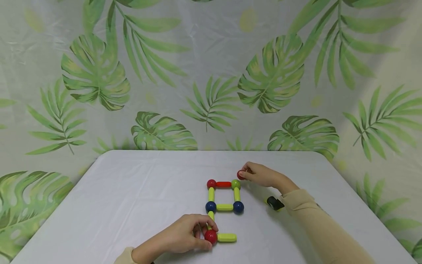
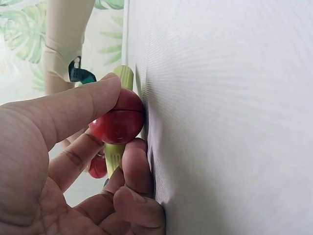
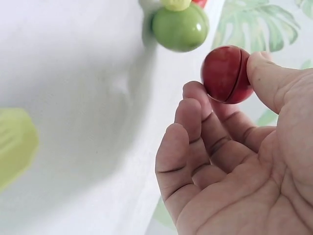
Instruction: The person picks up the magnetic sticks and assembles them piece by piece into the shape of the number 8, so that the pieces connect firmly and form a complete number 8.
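Observation:
Magnetic balls and rods form a flat figure on the table: a square with a red ball (image 1: pixel 211 183), a green ball (image 1: pixel 235 184) and two blue balls (image 1: pixel 238 207) at its corners, and a yellow-green rod running toward me. My left hand (image 1: pixel 186 234) grips the near red ball (image 2: pixel 119 117) between thumb and fingers; a yellow-green rod (image 1: pixel 227 237) sticks out to its right. Beyond the green ball, my right hand (image 1: pixel 262 175) pinches a separate red ball (image 3: pixel 226 74) between thumb and fingertips, apart from the figure.
A white cloth covers the table (image 1: pixel 132 194). Behind it hangs a leaf-print curtain (image 1: pixel 211 73). A black wrist camera (image 1: pixel 274 203) sits under the right forearm, with yellow-green showing at its edges. One yellow-green rod (image 3: pixel 14 142) is cut off at the right wrist view's left edge.

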Demonstrator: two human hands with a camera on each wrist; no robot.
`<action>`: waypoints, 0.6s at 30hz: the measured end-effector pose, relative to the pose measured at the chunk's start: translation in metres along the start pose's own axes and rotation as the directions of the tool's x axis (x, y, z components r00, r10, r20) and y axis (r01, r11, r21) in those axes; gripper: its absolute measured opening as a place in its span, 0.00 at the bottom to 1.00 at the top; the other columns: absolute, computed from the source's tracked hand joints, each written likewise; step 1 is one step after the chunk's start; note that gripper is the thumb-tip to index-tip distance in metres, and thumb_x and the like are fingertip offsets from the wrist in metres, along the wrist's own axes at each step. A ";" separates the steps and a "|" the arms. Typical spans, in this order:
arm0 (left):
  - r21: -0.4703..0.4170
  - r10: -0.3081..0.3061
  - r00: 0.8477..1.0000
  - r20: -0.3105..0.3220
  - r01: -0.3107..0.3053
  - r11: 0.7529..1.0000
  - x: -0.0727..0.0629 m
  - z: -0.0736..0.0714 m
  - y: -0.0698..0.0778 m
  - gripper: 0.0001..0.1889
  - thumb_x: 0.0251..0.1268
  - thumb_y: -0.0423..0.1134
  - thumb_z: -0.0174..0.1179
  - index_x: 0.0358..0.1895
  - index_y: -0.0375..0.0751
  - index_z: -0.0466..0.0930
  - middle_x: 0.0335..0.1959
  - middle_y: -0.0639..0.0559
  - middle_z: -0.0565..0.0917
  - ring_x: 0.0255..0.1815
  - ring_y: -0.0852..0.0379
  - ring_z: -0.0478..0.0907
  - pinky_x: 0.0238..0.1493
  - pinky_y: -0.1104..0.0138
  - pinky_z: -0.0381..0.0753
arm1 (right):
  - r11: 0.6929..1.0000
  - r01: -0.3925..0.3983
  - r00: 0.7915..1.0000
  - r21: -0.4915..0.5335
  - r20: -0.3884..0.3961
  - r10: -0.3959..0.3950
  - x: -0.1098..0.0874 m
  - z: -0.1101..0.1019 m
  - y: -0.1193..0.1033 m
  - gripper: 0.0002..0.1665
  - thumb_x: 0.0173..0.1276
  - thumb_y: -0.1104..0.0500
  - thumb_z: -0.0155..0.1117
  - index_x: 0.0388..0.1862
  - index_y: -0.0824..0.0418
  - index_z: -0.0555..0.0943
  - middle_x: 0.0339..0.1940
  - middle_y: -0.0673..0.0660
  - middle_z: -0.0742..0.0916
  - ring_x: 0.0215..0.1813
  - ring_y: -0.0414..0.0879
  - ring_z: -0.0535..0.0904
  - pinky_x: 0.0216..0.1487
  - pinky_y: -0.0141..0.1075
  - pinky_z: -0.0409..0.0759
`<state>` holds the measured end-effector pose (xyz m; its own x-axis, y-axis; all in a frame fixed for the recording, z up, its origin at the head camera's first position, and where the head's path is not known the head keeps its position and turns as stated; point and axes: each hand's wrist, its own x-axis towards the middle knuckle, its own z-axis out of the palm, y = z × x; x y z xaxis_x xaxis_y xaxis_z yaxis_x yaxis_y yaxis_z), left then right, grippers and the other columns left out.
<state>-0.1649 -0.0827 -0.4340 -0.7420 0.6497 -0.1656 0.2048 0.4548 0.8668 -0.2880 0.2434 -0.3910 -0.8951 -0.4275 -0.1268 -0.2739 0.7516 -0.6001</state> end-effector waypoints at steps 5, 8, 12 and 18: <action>0.003 0.003 1.000 -0.003 -0.003 1.000 0.000 0.000 0.001 0.16 0.62 0.37 0.79 0.51 0.57 0.88 0.38 0.56 0.82 0.33 0.60 0.74 0.33 0.73 0.71 | 0.999 0.019 1.000 0.044 0.004 -0.019 -0.016 -0.003 -0.004 0.19 0.88 0.48 0.54 0.57 0.62 0.79 0.50 0.62 0.88 0.50 0.53 0.82 0.49 0.41 0.78; 0.002 0.008 1.000 -0.004 -0.008 1.000 0.000 -0.001 0.002 0.16 0.62 0.37 0.79 0.51 0.56 0.88 0.38 0.57 0.82 0.33 0.61 0.74 0.33 0.74 0.71 | 0.997 0.031 0.999 0.070 0.005 -0.031 -0.027 -0.003 -0.007 0.18 0.88 0.48 0.55 0.57 0.61 0.79 0.50 0.62 0.88 0.51 0.54 0.82 0.50 0.41 0.78; -0.002 0.001 1.000 -0.007 -0.001 1.000 -0.001 -0.001 0.003 0.16 0.62 0.37 0.79 0.51 0.57 0.88 0.38 0.56 0.82 0.34 0.60 0.74 0.33 0.73 0.71 | 0.994 0.063 0.998 0.094 0.012 -0.065 -0.041 0.001 -0.013 0.17 0.87 0.48 0.57 0.57 0.61 0.79 0.50 0.60 0.88 0.53 0.54 0.83 0.52 0.41 0.79; 0.004 -0.023 1.000 -0.011 0.023 1.000 -0.001 0.002 0.001 0.16 0.63 0.37 0.79 0.50 0.59 0.88 0.38 0.56 0.82 0.34 0.59 0.74 0.33 0.73 0.70 | 0.992 0.083 0.996 0.098 0.033 -0.086 -0.062 0.012 -0.017 0.17 0.85 0.46 0.58 0.56 0.58 0.79 0.48 0.56 0.89 0.50 0.52 0.82 0.48 0.35 0.76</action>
<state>-0.1623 -0.0817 -0.4337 -0.7532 0.6325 -0.1806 0.1898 0.4718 0.8610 -0.2238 0.2508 -0.3828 -0.8560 -0.5070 -0.1006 -0.3112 0.6609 -0.6829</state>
